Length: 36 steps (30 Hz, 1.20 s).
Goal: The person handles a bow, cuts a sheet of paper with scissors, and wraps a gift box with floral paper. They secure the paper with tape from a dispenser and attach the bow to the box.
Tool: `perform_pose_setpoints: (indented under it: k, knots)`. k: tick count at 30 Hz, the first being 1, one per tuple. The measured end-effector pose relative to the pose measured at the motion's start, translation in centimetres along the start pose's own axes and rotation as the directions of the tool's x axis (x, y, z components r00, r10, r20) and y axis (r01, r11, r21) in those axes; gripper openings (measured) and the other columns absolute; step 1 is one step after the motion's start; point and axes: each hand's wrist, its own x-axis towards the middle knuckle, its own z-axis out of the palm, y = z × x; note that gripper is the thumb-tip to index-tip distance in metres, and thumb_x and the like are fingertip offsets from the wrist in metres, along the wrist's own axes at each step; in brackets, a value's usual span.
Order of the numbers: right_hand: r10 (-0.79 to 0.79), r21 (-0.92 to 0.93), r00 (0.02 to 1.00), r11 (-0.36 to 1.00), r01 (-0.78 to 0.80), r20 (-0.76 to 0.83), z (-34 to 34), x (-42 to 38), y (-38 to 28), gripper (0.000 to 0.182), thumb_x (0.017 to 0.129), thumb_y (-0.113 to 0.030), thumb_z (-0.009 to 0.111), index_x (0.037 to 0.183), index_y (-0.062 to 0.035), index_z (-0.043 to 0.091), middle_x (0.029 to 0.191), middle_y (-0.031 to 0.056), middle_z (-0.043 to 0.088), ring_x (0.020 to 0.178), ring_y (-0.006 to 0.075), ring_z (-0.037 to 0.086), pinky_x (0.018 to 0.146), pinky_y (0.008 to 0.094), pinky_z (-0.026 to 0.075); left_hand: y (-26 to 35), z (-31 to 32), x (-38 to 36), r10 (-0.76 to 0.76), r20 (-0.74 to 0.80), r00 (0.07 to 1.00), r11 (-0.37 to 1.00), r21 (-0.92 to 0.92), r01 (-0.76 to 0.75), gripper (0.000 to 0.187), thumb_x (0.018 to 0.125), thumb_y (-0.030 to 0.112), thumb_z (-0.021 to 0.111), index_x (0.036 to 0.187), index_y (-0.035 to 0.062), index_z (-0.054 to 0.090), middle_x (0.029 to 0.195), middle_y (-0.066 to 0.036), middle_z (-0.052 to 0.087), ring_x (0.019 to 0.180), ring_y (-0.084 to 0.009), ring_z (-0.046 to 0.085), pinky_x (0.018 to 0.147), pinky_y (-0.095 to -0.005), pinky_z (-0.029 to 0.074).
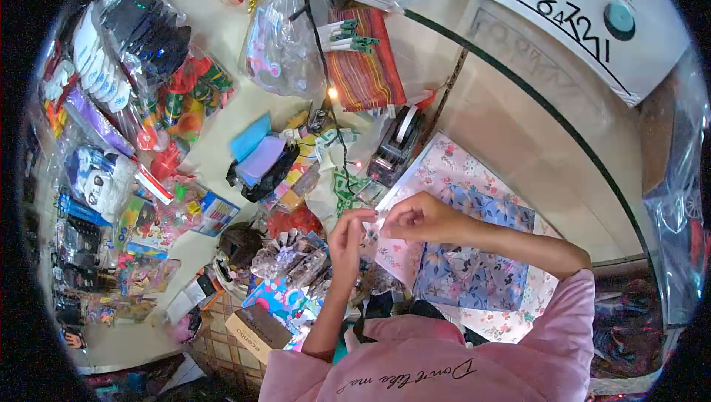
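Observation:
My left hand is raised near the middle, its fingers bent and the fingertips toward my right hand. The right hand is closed in a pinch just across from it. Something small, pale and shiny seems to sit between the two sets of fingertips; I cannot make out what it is. Under my right forearm lies a blue flowered packet, on a sheet of pink flowered paper. Beyond the hands stands a black tape dispenser with a roll of tape in it.
A curved glass edge runs along the right. A clock face lies at the top right. A striped cloth, a clear plastic bag and a thin dark cable are farther back. Packaged goods crowd the left; a brown box sits near my left arm.

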Motion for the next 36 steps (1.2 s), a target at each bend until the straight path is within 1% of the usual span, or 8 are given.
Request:
perform_pose_setpoints:
  k: [8,10,13,20,22,24,31,36]
  knots:
    - [-0.117,-0.068,0.992,0.99,0.121,0.052,1.5,-2.6,-0.7,0.028,0.08,-0.029,0.067,0.089,-0.0032,0.066,0.064,0.0019,0.061,0.054,0.0056,0.052,0.049,0.0215,0.039,3.7,0.2,-1.6,0.203,0.091,0.975,0.968,0.133,-0.214,0.006,0.076,0.003,0.065,0.082,0.0011,0.063,0.087,-0.009,0.063,0.083,-0.0168,0.058,0.077,-0.0281,0.043]
    - [-0.059,-0.015,0.993,0.998,0.061,0.098,1.6,-2.9,-1.1,0.03,0.081,-0.032,0.067,0.09,-0.0034,0.066,0.067,0.0002,0.06,0.056,0.005,0.05,0.05,0.0205,0.038,4.6,0.4,-2.3,0.247,0.071,0.967,0.959,0.126,-0.254,0.007,0.075,0.003,0.066,0.081,0.0013,0.063,0.087,-0.009,0.063,0.083,-0.0171,0.057,0.077,-0.0284,0.043]
    - [0.274,0.178,0.885,0.916,-0.359,0.377,-0.1,-2.3,-1.0,0.028,0.086,-0.022,0.063,0.105,-0.0014,0.06,0.072,-0.0038,0.059,0.063,0.0012,0.049,0.054,0.0182,0.035,5.8,0.7,-3.4,0.311,0.016,0.95,0.948,0.065,-0.311,0.007,0.076,0.002,0.065,0.082,0.0009,0.061,0.088,-0.01,0.061,0.084,-0.0171,0.056,0.078,-0.0287,0.042]
    - [-0.095,-0.102,0.966,0.987,0.123,0.242,1.3,-5.0,-3.0,0.038,0.081,-0.031,0.067,0.11,-0.0073,0.058,0.075,-0.0024,0.058,0.069,0.0035,0.048,0.057,0.021,0.038,8.5,-0.1,-4.4,0.284,-0.11,0.953,0.945,-0.134,-0.297,0.01,0.082,0.009,0.059,0.083,0.0,0.057,0.089,-0.011,0.058,0.085,-0.0169,0.053,0.078,-0.0293,0.04]
    - [-0.449,-0.451,0.888,0.776,0.44,0.095,1.8,-5.5,-3.5,0.035,0.079,-0.023,0.068,0.109,-0.0092,0.059,0.084,0.0025,0.058,0.074,0.0111,0.052,0.062,0.0253,0.04,8.6,0.0,-4.5,0.186,-0.112,0.976,0.948,-0.239,-0.209,0.013,0.084,0.013,0.058,0.084,0.0002,0.057,0.089,-0.01,0.058,0.086,-0.017,0.053,0.078,-0.0298,0.04]
    - [-0.774,-0.778,0.616,0.293,0.556,0.148,2.2,-5.6,-3.9,0.033,0.077,-0.019,0.068,0.107,-0.0108,0.061,0.087,0.0039,0.056,0.075,0.0166,0.053,0.064,0.0284,0.042,8.2,0.1,-4.8,0.093,-0.087,0.992,0.927,-0.357,-0.118,0.02,0.087,0.019,0.055,0.087,-0.0008,0.058,0.089,-0.01,0.057,0.087,-0.0172,0.053,0.08,-0.0302,0.04]
    - [-0.876,-0.755,0.345,-0.032,0.655,0.337,2.6,-6.2,-4.4,0.025,0.07,-0.008,0.067,0.095,-0.0132,0.07,0.093,0.0042,0.061,0.077,0.0177,0.056,0.068,0.0334,0.046,8.6,0.4,-5.6,0.013,0.06,0.998,0.867,-0.497,0.019,0.025,0.088,0.023,0.055,0.091,-0.001,0.059,0.092,-0.009,0.058,0.088,-0.017,0.054,0.082,-0.0301,0.04]
    - [-0.88,-0.746,0.302,-0.084,0.66,0.366,2.6,-6.3,-3.8,0.033,0.074,-0.01,0.064,0.107,-0.0139,0.063,0.101,0.0032,0.059,0.085,0.0169,0.057,0.073,0.0349,0.048,8.8,0.3,-6.1,-0.029,0.112,0.993,0.837,-0.54,0.085,0.025,0.088,0.024,0.056,0.091,-0.0011,0.059,0.093,-0.008,0.058,0.088,-0.0168,0.054,0.083,-0.0307,0.041]
